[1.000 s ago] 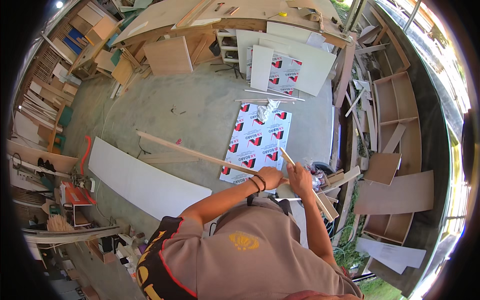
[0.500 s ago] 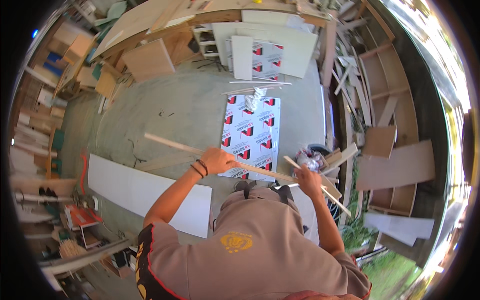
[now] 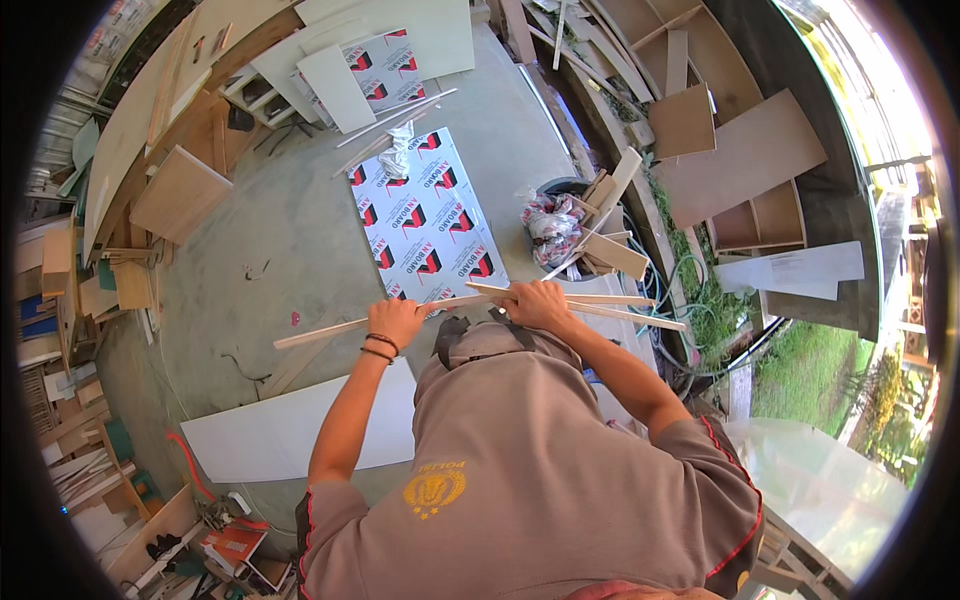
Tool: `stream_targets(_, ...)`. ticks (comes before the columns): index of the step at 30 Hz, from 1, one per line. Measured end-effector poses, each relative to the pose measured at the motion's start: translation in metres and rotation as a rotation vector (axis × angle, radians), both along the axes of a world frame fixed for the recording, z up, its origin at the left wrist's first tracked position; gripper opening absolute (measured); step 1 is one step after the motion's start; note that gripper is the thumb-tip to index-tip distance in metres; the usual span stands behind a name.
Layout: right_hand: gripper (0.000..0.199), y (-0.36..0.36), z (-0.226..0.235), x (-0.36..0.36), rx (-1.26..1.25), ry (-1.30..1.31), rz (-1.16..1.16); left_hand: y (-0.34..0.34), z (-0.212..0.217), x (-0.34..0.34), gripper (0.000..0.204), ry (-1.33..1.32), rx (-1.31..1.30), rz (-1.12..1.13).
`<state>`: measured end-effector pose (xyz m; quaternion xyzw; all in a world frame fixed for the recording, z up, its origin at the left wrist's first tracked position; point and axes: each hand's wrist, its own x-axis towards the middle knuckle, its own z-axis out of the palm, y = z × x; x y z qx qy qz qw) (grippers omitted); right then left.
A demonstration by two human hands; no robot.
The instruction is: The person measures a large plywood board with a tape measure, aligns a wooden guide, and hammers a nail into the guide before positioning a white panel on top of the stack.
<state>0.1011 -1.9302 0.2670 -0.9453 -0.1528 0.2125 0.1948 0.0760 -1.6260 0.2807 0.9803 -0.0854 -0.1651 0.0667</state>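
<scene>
My left hand (image 3: pixel 396 323) is closed around a long thin wooden strip (image 3: pixel 322 333), whose left end sticks out over the concrete floor. That strip runs across in front of my body to my right hand (image 3: pixel 538 303). The fingers of my right hand are wrapped round it and round a second, shorter wooden strip (image 3: pixel 625 316), which crosses it at a slant. Both right ends poke out beyond my right wrist. Just ahead of my hands, a printed white board (image 3: pixel 425 215) lies flat on the floor, with a crumpled white cloth (image 3: pixel 397 150) on its far end.
On the right stands a dark tub (image 3: pixel 562 187) with wood offcuts and a plastic bundle (image 3: pixel 553 228). A long white panel (image 3: pixel 290 436) lies at the left. Farther off are a workbench (image 3: pixel 165 70) and leaning boards (image 3: pixel 425 40). A hose (image 3: pixel 700 372) curls near the grass.
My view has turned to the right. My right hand has come closer to my left, and the crossed strips stay in my grip, now nearer my body.
</scene>
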Motion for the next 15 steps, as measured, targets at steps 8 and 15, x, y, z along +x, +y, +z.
stream_targets(8,0.047,-0.022,-0.020,0.038,-0.073,-0.122,-0.207,-0.056,-0.032,0.034,0.062,-0.038,0.047,0.175)
stream_targets(15,0.052,-0.016,0.029,0.130,0.062,-0.203,-0.659,-0.099,-0.019,0.112,0.066,-0.087,-0.115,0.569)
